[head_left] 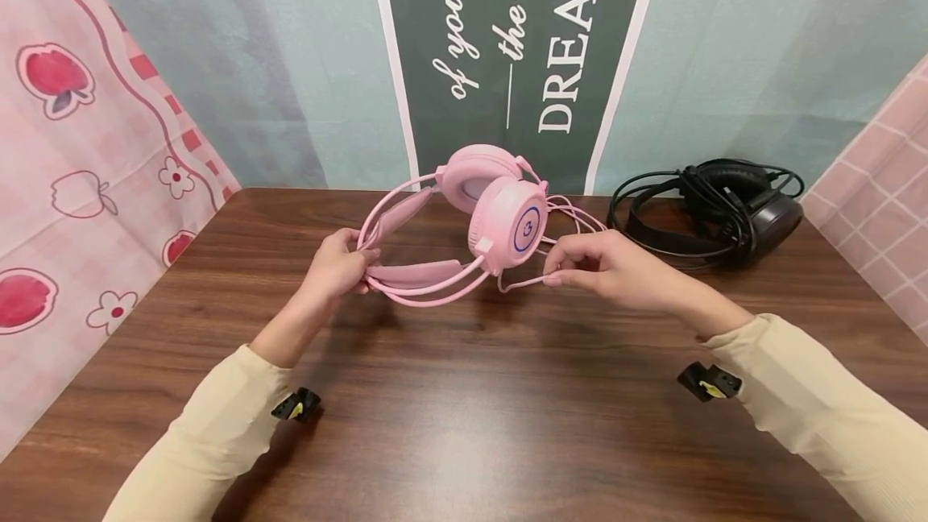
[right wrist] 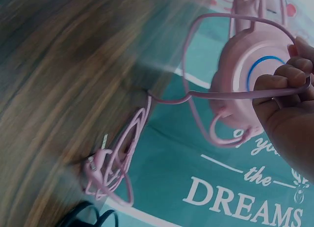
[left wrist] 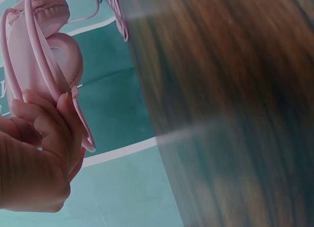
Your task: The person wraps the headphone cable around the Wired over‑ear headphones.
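A pair of pink headphones [head_left: 507, 220] is tilted above the table, ear cups toward the right and headband toward the left. My left hand [head_left: 339, 268] grips the headband, and in the left wrist view its fingers curl round the band's thin tubes [left wrist: 41, 55]. With thumb and fingertips my right hand [head_left: 598, 268] pinches the pink cable [head_left: 525, 284] just beside the near ear cup. In the right wrist view the cable [right wrist: 221, 95] runs from that hand to a looped bundle [right wrist: 122, 158] on the table. A blue ring marks the outer face of the near cup.
Black headphones [head_left: 754, 216] wrapped in their own cable lie at the back right of the wooden table [head_left: 464, 417]. A cloth with a dark green panel [head_left: 507, 63] hangs behind. Patterned pink cloth [head_left: 87, 143] stands at the left, pink tiles [head_left: 880, 184] at the right.
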Demonstrator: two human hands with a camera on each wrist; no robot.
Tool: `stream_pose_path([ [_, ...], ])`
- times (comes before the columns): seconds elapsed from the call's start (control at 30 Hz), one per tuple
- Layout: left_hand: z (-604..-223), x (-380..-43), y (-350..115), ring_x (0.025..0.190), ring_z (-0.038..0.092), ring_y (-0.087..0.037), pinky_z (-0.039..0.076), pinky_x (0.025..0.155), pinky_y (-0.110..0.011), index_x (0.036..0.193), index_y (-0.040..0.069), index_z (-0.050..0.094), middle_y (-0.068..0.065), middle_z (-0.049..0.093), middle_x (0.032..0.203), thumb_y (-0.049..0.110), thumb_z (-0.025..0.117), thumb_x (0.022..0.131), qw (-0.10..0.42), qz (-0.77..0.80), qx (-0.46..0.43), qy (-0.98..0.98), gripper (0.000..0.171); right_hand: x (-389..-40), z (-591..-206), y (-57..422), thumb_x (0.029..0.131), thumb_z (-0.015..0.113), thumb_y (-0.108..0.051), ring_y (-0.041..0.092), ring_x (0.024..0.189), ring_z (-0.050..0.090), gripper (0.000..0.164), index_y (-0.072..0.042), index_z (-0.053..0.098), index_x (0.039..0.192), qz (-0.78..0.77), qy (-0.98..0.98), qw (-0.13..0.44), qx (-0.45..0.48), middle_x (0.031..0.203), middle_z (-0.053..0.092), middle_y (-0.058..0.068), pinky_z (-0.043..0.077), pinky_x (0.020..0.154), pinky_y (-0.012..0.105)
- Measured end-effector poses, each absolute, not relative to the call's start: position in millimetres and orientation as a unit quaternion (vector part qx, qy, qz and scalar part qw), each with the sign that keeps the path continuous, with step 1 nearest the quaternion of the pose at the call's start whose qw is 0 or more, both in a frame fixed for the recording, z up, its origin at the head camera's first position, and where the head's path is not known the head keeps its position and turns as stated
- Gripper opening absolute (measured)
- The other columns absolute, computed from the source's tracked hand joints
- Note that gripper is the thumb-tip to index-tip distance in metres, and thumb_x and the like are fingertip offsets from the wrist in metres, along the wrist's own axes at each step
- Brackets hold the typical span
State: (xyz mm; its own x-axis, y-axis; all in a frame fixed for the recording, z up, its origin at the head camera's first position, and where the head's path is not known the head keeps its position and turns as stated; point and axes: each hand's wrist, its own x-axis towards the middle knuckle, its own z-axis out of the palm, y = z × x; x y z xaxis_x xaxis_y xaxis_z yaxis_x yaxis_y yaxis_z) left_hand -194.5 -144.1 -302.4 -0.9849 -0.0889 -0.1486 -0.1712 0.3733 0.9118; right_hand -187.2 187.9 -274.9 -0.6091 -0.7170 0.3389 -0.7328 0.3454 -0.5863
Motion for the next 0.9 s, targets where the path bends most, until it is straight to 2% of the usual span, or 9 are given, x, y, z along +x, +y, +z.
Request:
stream_pose_path([
  [0.27,-306.2,-194.9,-129.7,0.038,0.045,-0.005,0.041,0.035,-0.014,0.115,-0.010,0.045,-0.010,0.051,0.069,0.003,0.052,0.087,0.021,0.540,-0.066,0.838,0.031,-182.5,-273.6,179.3,0.082,0.067,-0.005,0.006,0.067,0.047,0.013,-0.018,0.064,0.081,0.364,-0.814,0.004,0.454,0.074,0.058,-0.008,0.040,0.056,0.020],
  [0.57,-304.9,-193.4,-121.7,0.038,0.045,-0.006,0.041,0.034,-0.016,0.114,-0.008,0.046,-0.012,0.056,0.070,0.002,0.053,0.087,0.008,0.535,-0.054,0.843,0.030,-181.4,-270.4,176.6,0.081,0.068,-0.005,0.005,0.068,0.050,0.017,-0.021,0.065,0.084,0.354,-0.808,0.036,0.469,0.077,0.060,-0.014,0.041,0.061,0.020],
  [0.9,-303.7,-191.5,-120.0,0.038,0.046,-0.007,0.042,0.034,-0.017,0.114,-0.007,0.047,-0.014,0.058,0.070,0.003,0.053,0.087,-0.005,0.526,-0.047,0.849,0.029,-177.4,-266.2,171.4,0.079,0.069,-0.002,0.006,0.072,0.051,0.016,-0.015,0.069,0.088,0.371,-0.797,0.065,0.472,0.080,0.064,-0.013,0.042,0.064,0.021],
])
